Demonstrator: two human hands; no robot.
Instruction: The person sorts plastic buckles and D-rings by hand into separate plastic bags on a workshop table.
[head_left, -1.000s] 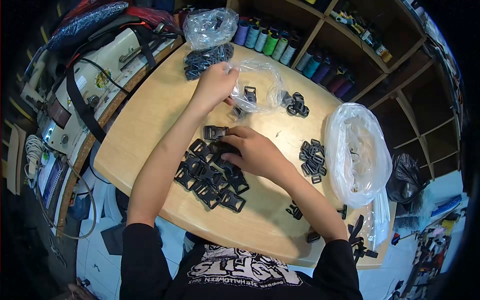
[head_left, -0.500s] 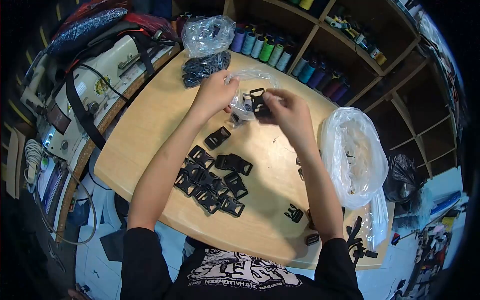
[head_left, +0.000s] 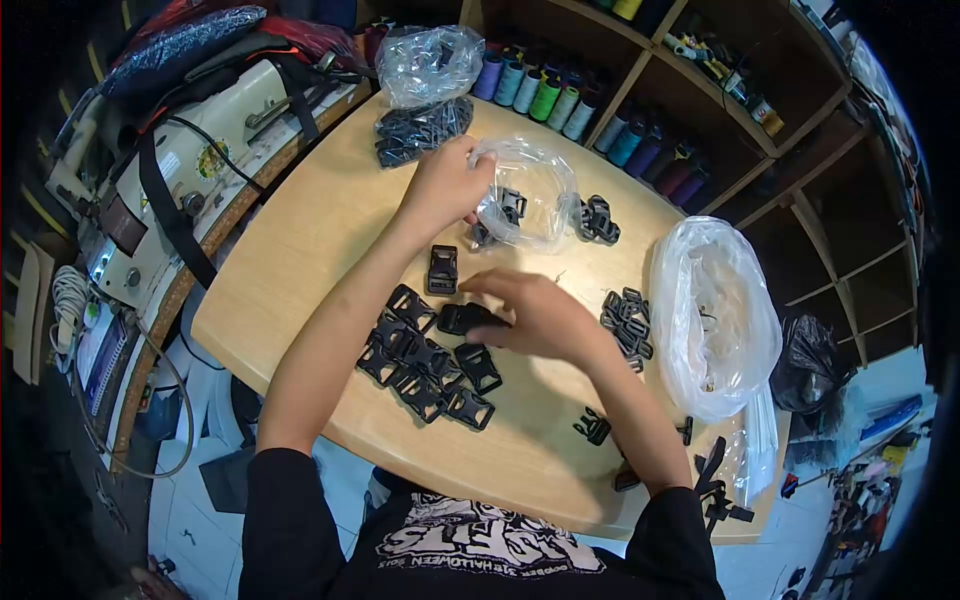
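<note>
My left hand (head_left: 455, 185) is closed on the rim of a clear plastic bag (head_left: 560, 195), keeping its mouth wide. Inside the bag a black side-release buckle (head_left: 512, 203) shows through the plastic. My right hand (head_left: 530, 315) hovers over the table, thumb and forefinger apart around a black buckle (head_left: 460, 318); whether they grip it cannot be made out. Just beyond the fingers lies a single buckle (head_left: 442, 270). A heap of buckles (head_left: 415, 355) spreads to the left of my right hand.
On the table (head_left: 300, 260) lie more buckle parts (head_left: 627, 325) and a small group (head_left: 598, 220). A large white plastic bag (head_left: 665, 300) stands at right. A packed bag of black parts (head_left: 423, 130) sits at the back, near thread spools (head_left: 545, 97). A sewing machine (head_left: 215, 150) is at left.
My right hand has let go of a buckle at the bag and moved down toward the heap. My left hand still holds the bag, whose mouth now shows rounder.
</note>
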